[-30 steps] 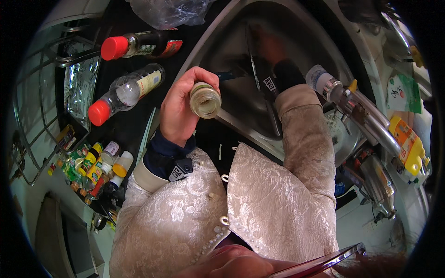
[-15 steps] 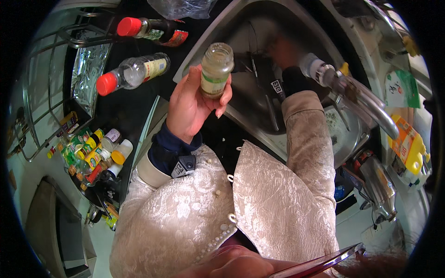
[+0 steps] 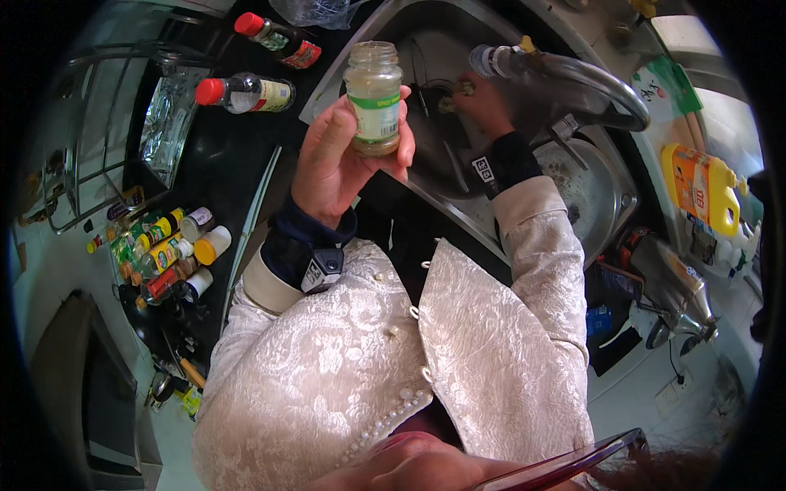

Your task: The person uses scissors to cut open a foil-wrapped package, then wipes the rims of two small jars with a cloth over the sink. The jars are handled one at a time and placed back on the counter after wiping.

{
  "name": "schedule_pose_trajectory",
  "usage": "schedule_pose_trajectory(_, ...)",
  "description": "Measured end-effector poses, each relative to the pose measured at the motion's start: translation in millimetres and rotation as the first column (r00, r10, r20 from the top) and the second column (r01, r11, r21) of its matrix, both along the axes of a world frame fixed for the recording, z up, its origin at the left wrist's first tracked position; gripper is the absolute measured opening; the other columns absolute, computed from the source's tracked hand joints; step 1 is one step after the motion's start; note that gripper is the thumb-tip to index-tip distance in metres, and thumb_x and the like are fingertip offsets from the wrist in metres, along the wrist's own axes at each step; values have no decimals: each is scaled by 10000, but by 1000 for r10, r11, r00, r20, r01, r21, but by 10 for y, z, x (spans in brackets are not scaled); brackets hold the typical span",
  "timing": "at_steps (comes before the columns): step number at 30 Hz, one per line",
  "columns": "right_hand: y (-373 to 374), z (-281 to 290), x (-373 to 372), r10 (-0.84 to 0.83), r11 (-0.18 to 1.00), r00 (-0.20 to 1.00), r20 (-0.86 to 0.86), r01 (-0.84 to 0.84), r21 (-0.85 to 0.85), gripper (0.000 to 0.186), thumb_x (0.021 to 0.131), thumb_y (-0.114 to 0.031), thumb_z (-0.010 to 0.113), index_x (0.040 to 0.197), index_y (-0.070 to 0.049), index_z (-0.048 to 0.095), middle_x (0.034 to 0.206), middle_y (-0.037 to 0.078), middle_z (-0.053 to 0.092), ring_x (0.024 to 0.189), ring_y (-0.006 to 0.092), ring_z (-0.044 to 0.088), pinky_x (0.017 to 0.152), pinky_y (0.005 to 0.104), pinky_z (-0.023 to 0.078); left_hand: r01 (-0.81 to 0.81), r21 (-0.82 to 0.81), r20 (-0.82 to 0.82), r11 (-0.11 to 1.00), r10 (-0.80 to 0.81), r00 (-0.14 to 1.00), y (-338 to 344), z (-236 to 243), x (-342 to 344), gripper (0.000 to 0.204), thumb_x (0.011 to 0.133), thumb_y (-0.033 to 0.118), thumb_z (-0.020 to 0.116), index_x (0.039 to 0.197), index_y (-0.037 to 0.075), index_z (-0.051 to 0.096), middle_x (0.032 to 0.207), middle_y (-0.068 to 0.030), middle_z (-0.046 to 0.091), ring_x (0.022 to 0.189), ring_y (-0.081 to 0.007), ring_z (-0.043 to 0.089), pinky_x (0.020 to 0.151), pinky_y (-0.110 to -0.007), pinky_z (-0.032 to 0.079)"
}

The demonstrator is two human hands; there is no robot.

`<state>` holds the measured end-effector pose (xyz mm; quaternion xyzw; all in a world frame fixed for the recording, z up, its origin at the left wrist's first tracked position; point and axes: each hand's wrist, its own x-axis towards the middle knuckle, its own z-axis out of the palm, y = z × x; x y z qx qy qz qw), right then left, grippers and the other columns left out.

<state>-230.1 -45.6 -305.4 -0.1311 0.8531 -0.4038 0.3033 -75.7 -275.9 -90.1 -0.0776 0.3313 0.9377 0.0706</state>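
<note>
My left hand [image 3: 332,159] is wrapped round an open glass jar [image 3: 375,102] with a green-and-white label, held nearly upright over the sink's near left edge. The jar has no lid, and its glass looks cloudy. Down in the metal sink [image 3: 401,176], my right hand [image 3: 483,108] has its fingers curled round something greenish-yellow [image 3: 447,105], too small and partly hidden to name. Long thin utensils [image 3: 455,168] lie in the basin beside that hand. Above it hangs the spray head [image 3: 489,61] of the tap.
A metal pan [image 3: 602,184] sits at the sink's right. Red-capped bottles [image 3: 266,94] lie on the dark counter at left, with several spice jars [image 3: 168,254] nearer. On the right stand a yellow jug [image 3: 700,188] and a steel kettle [image 3: 667,278].
The jar has turned more upright, showing its label more fully. My right hand has come out of its blur, with the greenish-yellow thing now visible. The whole view has shifted slightly.
</note>
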Motion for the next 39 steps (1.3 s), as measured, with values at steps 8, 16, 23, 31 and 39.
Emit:
schedule_pose_trajectory(8, -39, 757, 323, -117, 924, 982, -145, 54, -380, 384, 778, -117, 723, 1148, -61, 639, 1028, 88, 712, 891, 195, 673, 828, 323, 529, -179, -490, -452, 853, -73, 889, 47, 287, 41, 495, 787, 20, 804, 1194, 69, 526, 1210, -142, 522, 1163, -310, 594, 954, -437, 563)
schedule_pose_trajectory(16, -107, 1418, 569, -125, 814, 982, 138, 181, -552, 335, 851, 8, 670, 1177, -35, 610, 1103, 43, 665, 1065, 136, 639, 903, 269, 523, -216, -460, -557, 861, -91, 825, 98, 375, 39, 542, 740, -51, 825, 1179, 66, 528, 1236, -132, 524, 1198, -296, 597, 995, -401, 531)
schedule_pose_trajectory(23, -144, 1712, 667, -154, 778, 958, 241, 268, -568, 382, 821, 0, 703, 1195, -49, 638, 1071, 13, 670, 950, 76, 625, 828, 241, 532, -161, -518, -498, 840, -143, 855, 75, 315, 34, 549, 726, -78, 813, 1166, 74, 521, 1224, -128, 535, 1194, -308, 603, 997, -416, 517)
schedule_pose_trajectory(31, -153, 1792, 704, -187, 843, 974, 125, 225, -489, 375, 805, -17, 713, 1171, -45, 637, 1055, 7, 676, 993, 86, 616, 891, 254, 493, -193, -459, -530, 868, -93, 843, 67, 297, -47, 570, 697, -108, 801, 1146, 76, 503, 1208, -131, 524, 1203, -330, 591, 1007, -432, 498)
schedule_pose_trajectory(39, -212, 1841, 729, -170, 625, 876, 452, 450, -638, 417, 823, 0, 698, 1230, -57, 627, 1128, 31, 667, 1010, 117, 634, 868, 267, 531, -27, -743, -88, 668, -57, 995, -64, 133, -116, 410, 789, 28, 750, 1139, 48, 535, 1001, -23, 624, 962, -84, 609, 872, -250, 489)
